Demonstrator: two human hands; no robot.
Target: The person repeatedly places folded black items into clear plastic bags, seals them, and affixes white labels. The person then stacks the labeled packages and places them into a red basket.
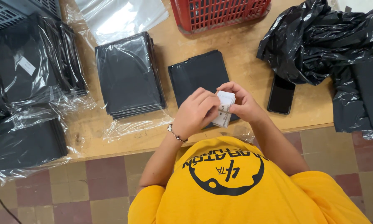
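Note:
Both my hands are together over the near edge of the wooden table (244,49), holding a small stack of white paper tags (225,108). My left hand (196,112), with a beaded bracelet on the wrist, has its fingers curled over the left side of the stack. From the right, my right hand (243,103) pinches the stack's top. Just beyond the hands a folded black garment (199,72) lies flat on the table. My yellow shirt fills the bottom of the view.
A stack of black garments on clear plastic (128,76) lies left of the hands. More bagged black stacks (33,62) sit far left. A red basket (217,12) stands at the back, and a black phone (281,94) lies beside a crumpled black plastic bag (319,41).

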